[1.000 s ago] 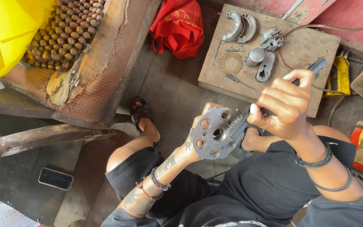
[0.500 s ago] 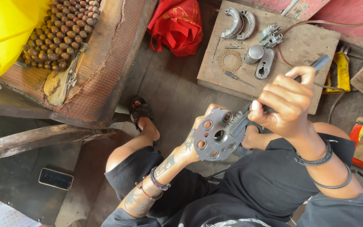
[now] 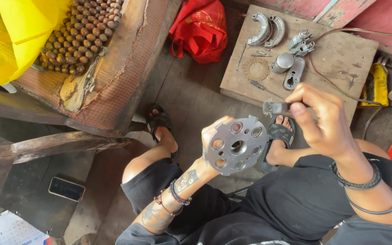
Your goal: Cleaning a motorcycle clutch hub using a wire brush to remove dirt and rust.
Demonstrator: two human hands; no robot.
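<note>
Left hand [image 3: 212, 136] gripping a round holed metal plate [image 3: 237, 146] by its edge, held up above the knees. Right hand [image 3: 325, 120] closed on a small brush [image 3: 271, 107], bristles poised just off the plate's upper rim — not touching. Plate face mostly grey and bare, so brushing looks well along, though not plainly finished. Other parts — brake shoes [image 3: 266, 29] among them — laid out on the board [image 3: 341, 59] beyond.
</note>
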